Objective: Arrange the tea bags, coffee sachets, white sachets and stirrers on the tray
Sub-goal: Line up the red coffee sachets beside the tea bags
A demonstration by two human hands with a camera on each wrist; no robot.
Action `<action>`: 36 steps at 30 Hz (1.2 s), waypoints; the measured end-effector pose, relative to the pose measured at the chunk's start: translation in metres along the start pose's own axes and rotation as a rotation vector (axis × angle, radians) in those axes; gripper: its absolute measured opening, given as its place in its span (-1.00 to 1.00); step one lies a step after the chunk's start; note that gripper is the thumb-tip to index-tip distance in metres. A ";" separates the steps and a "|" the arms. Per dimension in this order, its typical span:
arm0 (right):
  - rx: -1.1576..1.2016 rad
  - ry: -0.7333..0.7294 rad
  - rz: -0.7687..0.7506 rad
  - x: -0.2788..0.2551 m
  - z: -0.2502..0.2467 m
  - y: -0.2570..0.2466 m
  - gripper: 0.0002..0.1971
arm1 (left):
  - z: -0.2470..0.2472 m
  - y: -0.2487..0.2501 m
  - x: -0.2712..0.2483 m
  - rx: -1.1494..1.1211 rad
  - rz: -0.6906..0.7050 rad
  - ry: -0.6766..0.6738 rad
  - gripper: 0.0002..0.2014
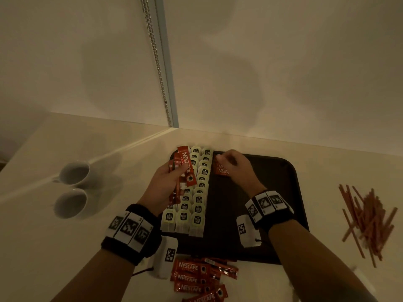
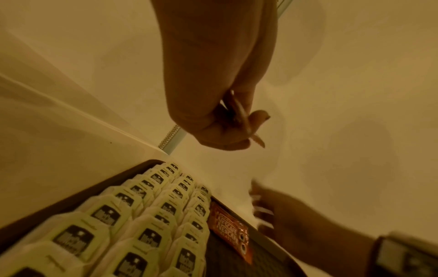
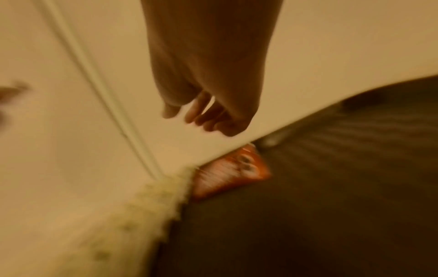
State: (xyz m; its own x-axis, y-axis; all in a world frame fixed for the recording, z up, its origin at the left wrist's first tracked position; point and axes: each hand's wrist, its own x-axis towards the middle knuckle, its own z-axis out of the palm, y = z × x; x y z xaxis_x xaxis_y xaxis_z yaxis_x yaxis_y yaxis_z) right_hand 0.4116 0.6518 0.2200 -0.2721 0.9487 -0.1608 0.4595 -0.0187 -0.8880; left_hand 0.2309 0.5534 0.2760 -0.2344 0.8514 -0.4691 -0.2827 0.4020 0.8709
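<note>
A dark tray [image 1: 261, 192] holds three columns of pale tea bags [image 1: 194, 199] along its left side. My left hand [image 1: 165, 179] hovers over them and grips a bundle of red coffee sachets [image 1: 185, 168], seen edge-on between the fingers [image 2: 239, 116] in the left wrist view. Two red sachets [image 1: 222, 170] lie flat on the tray next to the tea bags [image 2: 142, 215]. My right hand [image 1: 233, 164] is just above them, its fingers [image 3: 208, 114] loosely curled and holding nothing. A pile of reddish stirrers [image 1: 368, 216] lies on the table, right of the tray.
More red coffee sachets [image 1: 196, 277] lie loose on the table at the tray's near edge. Two white cups [image 1: 75, 172] [image 1: 69, 202] stand to the left. A wall runs close behind the tray.
</note>
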 end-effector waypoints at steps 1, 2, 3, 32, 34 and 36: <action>0.056 -0.132 -0.011 -0.007 0.005 -0.016 -0.78 | 0.002 0.000 0.000 -0.004 0.016 0.010 -0.88; 0.104 -0.238 -0.022 -0.015 0.011 -0.030 -0.76 | 0.004 0.000 0.001 -0.023 0.028 0.019 -0.88; 0.141 -0.298 -0.045 -0.021 0.015 -0.040 -0.74 | 0.007 0.001 0.000 -0.057 0.034 0.023 -0.88; 0.028 -0.136 -0.235 -0.034 -0.029 -0.101 -0.94 | 0.001 0.005 -0.006 -0.196 0.071 0.023 -0.80; 0.060 -0.140 -0.187 -0.033 -0.032 -0.092 -0.95 | 0.001 0.005 -0.004 -0.149 0.086 0.035 -0.82; 0.100 -0.104 -0.121 -0.030 -0.036 -0.074 -0.94 | 0.000 0.003 -0.004 -0.138 0.063 0.024 -0.78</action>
State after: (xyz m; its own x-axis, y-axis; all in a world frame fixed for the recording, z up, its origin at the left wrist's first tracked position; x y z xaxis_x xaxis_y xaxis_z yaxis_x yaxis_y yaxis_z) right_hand 0.4162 0.6363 0.3066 -0.4083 0.9085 -0.0888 0.3327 0.0575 -0.9413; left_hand 0.2304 0.5511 0.2809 -0.2772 0.8646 -0.4190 -0.3916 0.2966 0.8710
